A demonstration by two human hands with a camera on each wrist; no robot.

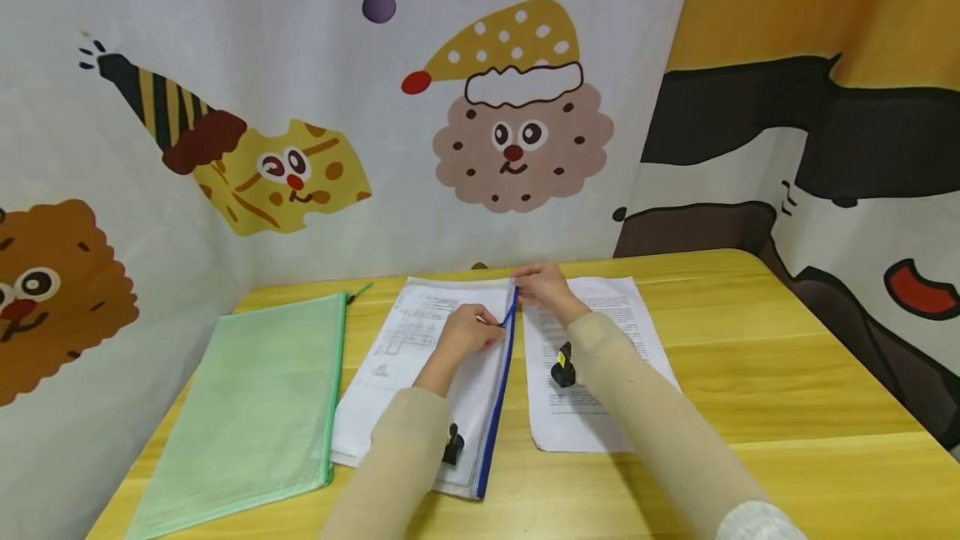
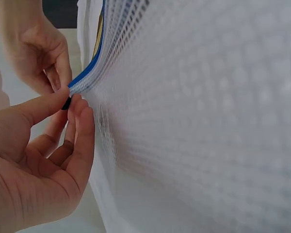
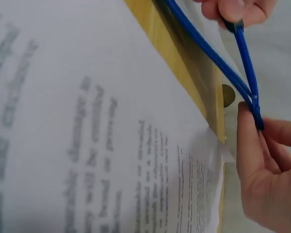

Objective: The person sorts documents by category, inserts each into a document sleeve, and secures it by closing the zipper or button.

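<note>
A clear mesh zip pouch [image 1: 408, 407] with a blue zipper edge [image 1: 493, 427] lies in the middle of the table, a printed sheet with diagrams showing through it. Over its upper right part, my left hand [image 1: 471, 332] pinches the black tip [image 2: 66, 103] of the blue zipper pull [image 3: 246, 60] between thumb and finger. The pull stretches taut from the zipper's far end. There, at the pouch's far right corner, my right hand [image 1: 546, 286] pinches the end of the blue zipper [image 3: 257, 114] between thumb and fingers.
To the left lies a green mesh zip pouch [image 1: 255, 407] with a green cord at its far corner. Printed paper [image 1: 547, 432] lies to the right, under my right forearm. A curtain with cartoon figures [image 1: 517, 148] hangs behind the wooden table [image 1: 795, 407].
</note>
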